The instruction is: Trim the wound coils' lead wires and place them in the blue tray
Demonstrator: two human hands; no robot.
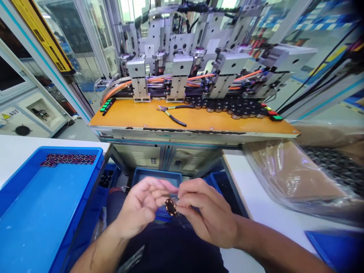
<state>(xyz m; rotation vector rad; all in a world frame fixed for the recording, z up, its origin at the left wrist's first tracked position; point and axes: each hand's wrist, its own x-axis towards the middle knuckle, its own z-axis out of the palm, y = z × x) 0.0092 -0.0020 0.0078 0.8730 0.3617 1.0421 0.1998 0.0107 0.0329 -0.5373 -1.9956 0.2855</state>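
Between my hands, above my lap, is a small round stator (171, 207) with a dark centre and copper-coloured windings around its rim. My right hand (206, 210) pinches it at its right side with thumb and fingers. My left hand (145, 204) is on the other side, palm turned inward, thumb apart from the curved fingers. Its fingertips reach close to the stator and to my right fingertips; whether they touch is blurred. Thin wire-like strands seem to show near the right fingertips, too fine to make out.
Ahead, a machine with metal clamps (178, 77) stands on an orange bench (127, 115). Pliers (173, 115) and rows of black round parts (236, 108) lie there. A blue tray (36, 212) at left holds several stators (71, 159). A plastic-wrapped carton (284, 163) sits at right.
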